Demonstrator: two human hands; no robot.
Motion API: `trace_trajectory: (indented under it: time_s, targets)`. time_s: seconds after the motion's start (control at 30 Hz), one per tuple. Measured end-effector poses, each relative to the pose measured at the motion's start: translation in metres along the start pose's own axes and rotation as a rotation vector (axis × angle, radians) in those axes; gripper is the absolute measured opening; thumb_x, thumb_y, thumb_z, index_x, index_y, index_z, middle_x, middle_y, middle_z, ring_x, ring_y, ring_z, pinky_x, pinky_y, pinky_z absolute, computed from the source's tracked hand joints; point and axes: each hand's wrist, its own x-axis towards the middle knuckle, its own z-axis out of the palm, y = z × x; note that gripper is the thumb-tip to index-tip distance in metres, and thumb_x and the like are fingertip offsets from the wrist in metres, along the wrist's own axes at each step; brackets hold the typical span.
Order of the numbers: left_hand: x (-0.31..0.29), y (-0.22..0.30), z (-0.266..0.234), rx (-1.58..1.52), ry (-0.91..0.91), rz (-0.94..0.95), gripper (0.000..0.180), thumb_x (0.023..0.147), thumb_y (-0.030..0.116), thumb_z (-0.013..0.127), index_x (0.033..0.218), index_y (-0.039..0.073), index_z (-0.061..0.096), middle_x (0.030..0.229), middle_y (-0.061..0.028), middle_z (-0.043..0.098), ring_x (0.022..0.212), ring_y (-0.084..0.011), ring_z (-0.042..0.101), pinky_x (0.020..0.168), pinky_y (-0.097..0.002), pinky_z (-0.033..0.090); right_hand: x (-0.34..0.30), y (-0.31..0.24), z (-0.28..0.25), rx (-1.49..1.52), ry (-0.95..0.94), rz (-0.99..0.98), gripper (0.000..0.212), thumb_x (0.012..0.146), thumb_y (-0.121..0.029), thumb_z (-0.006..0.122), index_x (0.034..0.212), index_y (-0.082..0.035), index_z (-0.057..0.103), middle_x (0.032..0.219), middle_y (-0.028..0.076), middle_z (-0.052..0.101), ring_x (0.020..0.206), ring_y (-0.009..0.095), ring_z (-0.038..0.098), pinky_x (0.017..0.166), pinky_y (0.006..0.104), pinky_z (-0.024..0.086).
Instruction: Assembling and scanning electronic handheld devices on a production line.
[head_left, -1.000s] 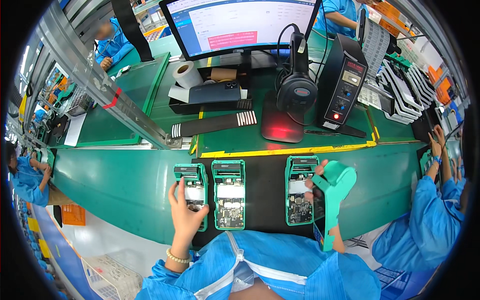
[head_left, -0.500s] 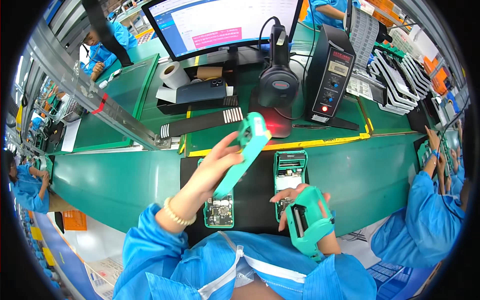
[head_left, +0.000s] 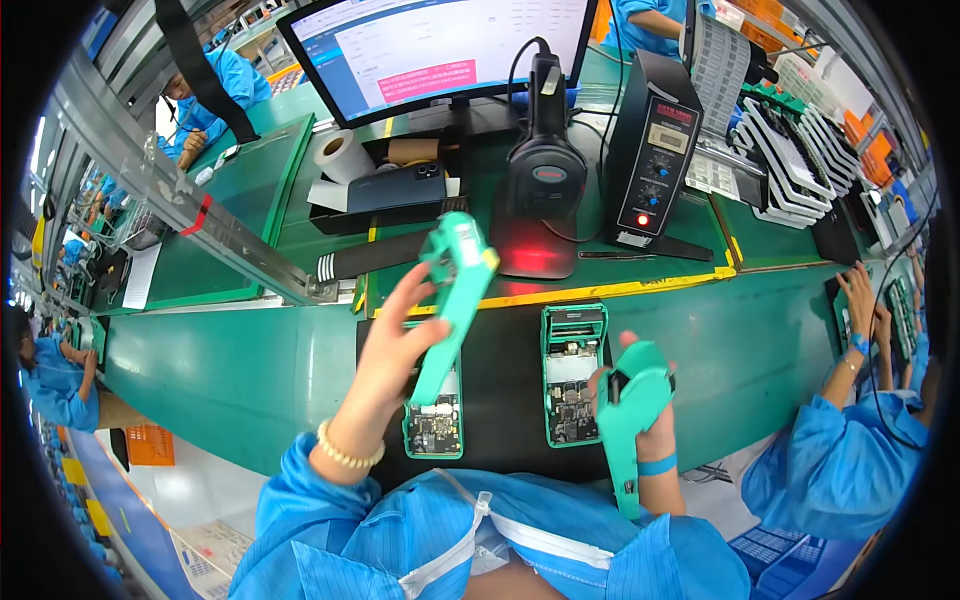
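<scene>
My left hand [head_left: 385, 345] is closed around a green plastic device housing [head_left: 455, 310], raised and tilted above the mat. My right hand [head_left: 657, 437] grips another green plastic housing [head_left: 632, 395], which has a rounded end and hides part of the fingers. Two opened green devices lie on the black mat [head_left: 505, 410], circuit boards facing up. The left opened device [head_left: 434, 428] is partly covered by my left hand and its housing. More of the right opened device [head_left: 573, 385] shows, just left of my right hand.
Beyond the yellow-taped edge stand a barcode scanner [head_left: 547, 175] on its stand, a black control box [head_left: 657, 150] and a monitor [head_left: 440, 55]. A black tray [head_left: 375, 219] holds a phone and tape rolls. A co-worker's sleeve [head_left: 830, 450] is at the right.
My left hand has moved slightly left with its housing. The right housing has been turned over, its hollow side no longer facing up, and my right hand has shifted off the right opened device.
</scene>
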Motion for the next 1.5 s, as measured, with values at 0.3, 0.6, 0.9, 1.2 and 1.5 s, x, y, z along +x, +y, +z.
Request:
trace_trajectory:
  time_s: [0.3, 0.6, 0.9, 1.2, 1.5]
  targets:
    - [-0.075, -0.048, -0.051, 1.017, 0.547, 0.248, 0.079, 0.053, 0.016, 0.069, 0.124, 0.011, 0.035, 0.121, -0.0175, 0.031, 0.103, -0.0334, 0.044, 0.081, -0.0379, 0.041, -0.007, -0.007, 0.055, -0.082, -0.022, -0.106, 0.062, 0.086, -0.048, 0.031, 0.126, -0.001, 0.028, 0.116, 0.009, 0.045, 0.103, 0.020, 0.047, 0.089, 0.0329, 0.037]
    - [-0.082, -0.075, -0.047, 1.080, 0.510, 0.123, 0.082, 0.057, 0.018, 0.068, 0.128, 0.007, 0.028, 0.122, -0.0212, 0.027, 0.105, -0.0374, 0.041, 0.084, -0.0401, 0.038, -0.029, -0.015, 0.033, -0.271, -0.178, 0.186, 0.078, 0.066, -0.019, 0.063, 0.129, 0.001, 0.021, 0.119, 0.010, 0.042, 0.109, 0.019, 0.042, 0.092, 0.0304, 0.031]
    - [-0.050, -0.041, -0.063, 1.240, 0.429, 0.397, 0.074, 0.060, 0.027, 0.069, 0.124, 0.010, 0.035, 0.124, -0.0172, 0.031, 0.113, -0.0390, 0.031, 0.093, -0.0478, 0.026, -0.004, -0.019, 0.072, -0.780, -0.227, -0.027, 0.050, 0.068, 0.003, 0.047, 0.117, 0.002, 0.045, 0.114, 0.012, 0.051, 0.104, 0.018, 0.047, 0.089, 0.0264, 0.034]
    - [-0.002, -0.051, -0.053, 1.569, 0.125, 0.543, 0.038, 0.073, 0.029, 0.058, 0.107, 0.014, 0.050, 0.099, -0.0052, 0.051, 0.090, -0.0259, 0.048, 0.086, -0.0497, 0.029, 0.094, -0.001, 0.104, -1.432, -0.050, -0.322, 0.013, 0.073, -0.018, 0.048, 0.072, -0.007, 0.055, 0.059, 0.011, 0.058, 0.056, 0.028, 0.056, 0.056, 0.0329, 0.043]
    - [-0.001, -0.053, -0.060, 1.478, 0.166, 0.686, 0.031, 0.069, 0.014, 0.059, 0.098, 0.004, 0.050, 0.090, -0.0063, 0.052, 0.080, -0.0216, 0.048, 0.077, -0.0360, 0.033, 0.100, -0.012, 0.113, -1.603, -0.008, -0.203, 0.013, 0.071, -0.015, 0.048, 0.080, -0.007, 0.053, 0.059, 0.014, 0.054, 0.056, 0.031, 0.053, 0.053, 0.0364, 0.040]
